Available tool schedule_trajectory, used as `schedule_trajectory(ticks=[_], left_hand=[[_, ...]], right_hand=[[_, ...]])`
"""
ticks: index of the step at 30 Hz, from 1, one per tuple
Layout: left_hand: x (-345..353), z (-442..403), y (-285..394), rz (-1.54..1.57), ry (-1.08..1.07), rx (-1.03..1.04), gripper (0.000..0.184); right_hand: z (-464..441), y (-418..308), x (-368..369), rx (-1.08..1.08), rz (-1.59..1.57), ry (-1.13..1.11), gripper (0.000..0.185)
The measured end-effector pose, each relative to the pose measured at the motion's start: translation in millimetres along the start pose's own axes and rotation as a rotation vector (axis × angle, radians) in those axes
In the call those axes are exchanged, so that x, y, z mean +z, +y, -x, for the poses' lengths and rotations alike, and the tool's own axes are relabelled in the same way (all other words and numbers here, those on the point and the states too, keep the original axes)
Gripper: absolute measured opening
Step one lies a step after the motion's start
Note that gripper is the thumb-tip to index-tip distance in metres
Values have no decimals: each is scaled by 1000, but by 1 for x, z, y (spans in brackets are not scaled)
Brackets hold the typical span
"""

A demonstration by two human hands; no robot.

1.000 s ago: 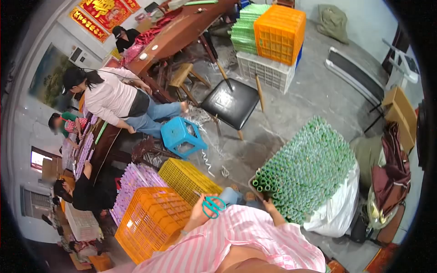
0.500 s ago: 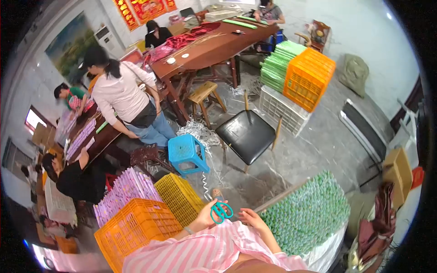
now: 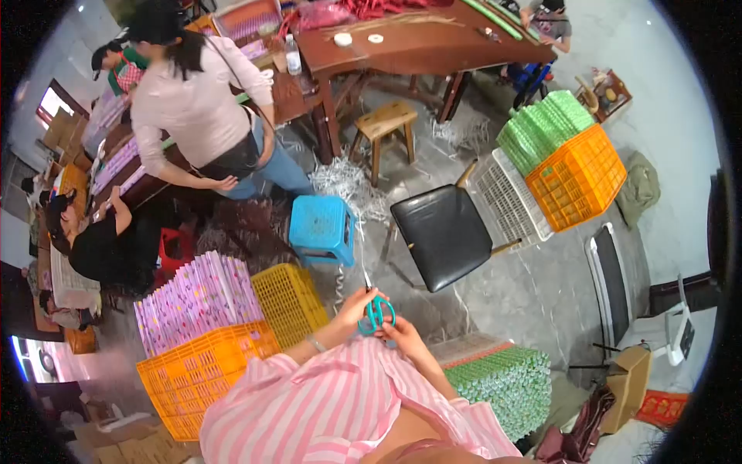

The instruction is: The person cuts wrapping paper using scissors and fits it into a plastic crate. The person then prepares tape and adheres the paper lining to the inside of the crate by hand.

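In front of my striped shirt, my left hand (image 3: 354, 308) is closed round a pair of scissors (image 3: 376, 316) with teal handles. The blades point away from me, toward the floor ahead. My right hand (image 3: 405, 337) has its fingers at the lower edge of the handle loops and appears to grip them. Just left of my hands stands a yellow crate (image 3: 290, 298). To the right, close to my right forearm, is a large stack of green patterned rolls (image 3: 502, 383).
Ahead are a blue stool (image 3: 321, 224), a black chair (image 3: 440, 236) and a wooden stool (image 3: 386, 120). Shredded paper (image 3: 344, 182) litters the floor. Left stands an orange crate (image 3: 209, 371) with pink rolls (image 3: 201, 298). A person in a pale top (image 3: 193, 100) stands by the tables.
My right hand has come in from the side and now meets the scissors' handles. The view has shifted, and the standing person appears nearer.
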State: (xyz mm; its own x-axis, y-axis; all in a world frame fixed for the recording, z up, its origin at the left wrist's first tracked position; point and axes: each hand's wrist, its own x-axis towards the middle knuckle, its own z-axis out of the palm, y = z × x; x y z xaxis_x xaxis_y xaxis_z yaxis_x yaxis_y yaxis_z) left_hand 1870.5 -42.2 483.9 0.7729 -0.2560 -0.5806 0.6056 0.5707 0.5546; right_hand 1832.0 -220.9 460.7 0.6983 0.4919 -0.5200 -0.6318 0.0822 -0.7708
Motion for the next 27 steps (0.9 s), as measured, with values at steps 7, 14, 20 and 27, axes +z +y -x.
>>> schedule_trajectory(ticks=[7, 14, 20, 27], left_hand=[[5, -61, 33, -159, 72, -26, 24], [21, -122, 100, -295, 173, 142, 29], [17, -163, 145, -228, 241, 193, 28], [-29, -217, 211, -110, 351, 176, 34]], right_hand=[[-68, -41, -40, 91, -281, 45, 22], [-155, -157, -90, 6, 2, -134, 28], [-221, -195, -99, 90, -7, -210, 29], [-320, -223, -93, 120, 38, -385, 33]])
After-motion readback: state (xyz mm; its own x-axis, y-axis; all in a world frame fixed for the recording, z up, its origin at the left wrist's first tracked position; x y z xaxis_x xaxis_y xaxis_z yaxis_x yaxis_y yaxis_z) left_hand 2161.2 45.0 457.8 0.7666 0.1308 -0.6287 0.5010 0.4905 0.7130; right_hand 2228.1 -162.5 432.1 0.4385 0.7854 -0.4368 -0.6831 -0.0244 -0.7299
